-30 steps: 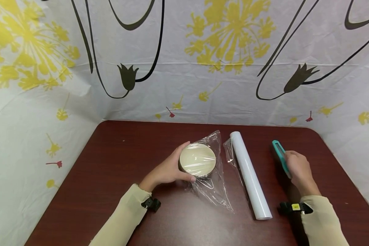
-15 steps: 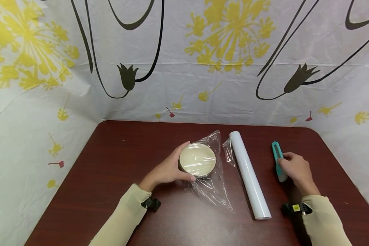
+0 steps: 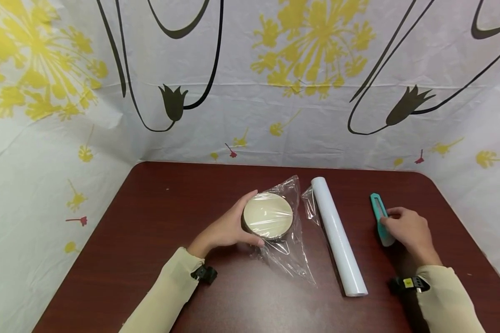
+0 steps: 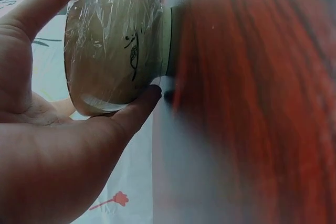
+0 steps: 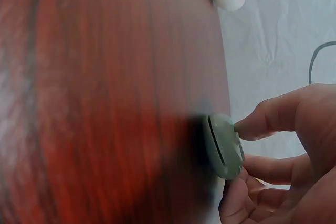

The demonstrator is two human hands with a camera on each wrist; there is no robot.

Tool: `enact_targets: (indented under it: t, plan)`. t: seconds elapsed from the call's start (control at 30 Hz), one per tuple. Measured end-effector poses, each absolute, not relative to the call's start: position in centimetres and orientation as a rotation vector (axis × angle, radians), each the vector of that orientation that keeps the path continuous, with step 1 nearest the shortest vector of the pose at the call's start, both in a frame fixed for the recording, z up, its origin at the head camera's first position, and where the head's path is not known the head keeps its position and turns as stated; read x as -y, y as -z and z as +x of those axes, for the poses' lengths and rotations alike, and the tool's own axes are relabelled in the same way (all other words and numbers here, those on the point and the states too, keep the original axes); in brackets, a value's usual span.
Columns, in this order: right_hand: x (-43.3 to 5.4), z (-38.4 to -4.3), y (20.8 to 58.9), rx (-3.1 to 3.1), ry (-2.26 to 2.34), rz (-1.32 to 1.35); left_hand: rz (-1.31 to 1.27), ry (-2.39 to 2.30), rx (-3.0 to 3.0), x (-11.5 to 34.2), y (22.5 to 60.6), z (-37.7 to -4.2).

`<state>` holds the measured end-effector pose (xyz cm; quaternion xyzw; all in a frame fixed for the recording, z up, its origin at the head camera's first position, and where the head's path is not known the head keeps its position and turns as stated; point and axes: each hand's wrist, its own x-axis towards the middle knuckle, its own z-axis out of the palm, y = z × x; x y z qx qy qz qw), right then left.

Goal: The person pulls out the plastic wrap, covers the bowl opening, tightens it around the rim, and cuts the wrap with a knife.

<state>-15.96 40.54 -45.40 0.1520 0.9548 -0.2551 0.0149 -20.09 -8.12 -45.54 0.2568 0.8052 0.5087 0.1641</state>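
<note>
A cream bowl (image 3: 268, 215) stands upright on the table, with clear cling film (image 3: 289, 259) stretched over its top and spread loosely to the right. My left hand (image 3: 229, 226) grips the bowl's left side, fingers behind and thumb in front. In the left wrist view the bowl (image 4: 107, 51) shows a small dark drawing through the film. On the right, my right hand (image 3: 412, 233) pinches a teal utility knife (image 3: 378, 212) low over the table or on it. The right wrist view shows the knife's end (image 5: 223, 145) between thumb and fingers. No blade is visible.
A white roll of cling film (image 3: 339, 238) lies lengthwise between the bowl and the knife, with a loose film edge (image 3: 310, 206) at its left. The dark red table (image 3: 183, 194) meets a flower-patterned cloth (image 3: 233, 115) at the back and sides.
The right hand has turned the utility knife from a tilted hold to a flatter position, then shifted slightly right with it. The left hand and bowl stay put.
</note>
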Motion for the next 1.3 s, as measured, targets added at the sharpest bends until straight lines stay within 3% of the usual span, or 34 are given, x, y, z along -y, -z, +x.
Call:
enact_targets:
  t: [0.3,0.83,1.3]
  plan:
    - [-38.8,-15.2,44.1,-3.095,0.801,0.378,0.789,-1.403,-2.313,8.3,46.1,-20.2]
    - [-24.7,-16.5,36.7,-3.160,0.913,-0.329,0.784,-1.389,-2.372,7.9,46.2,-20.1]
    - [-19.6,-18.5,37.0,-3.020,0.979,-0.522,0.797,-1.180,-2.558,6.4,45.9,-19.5]
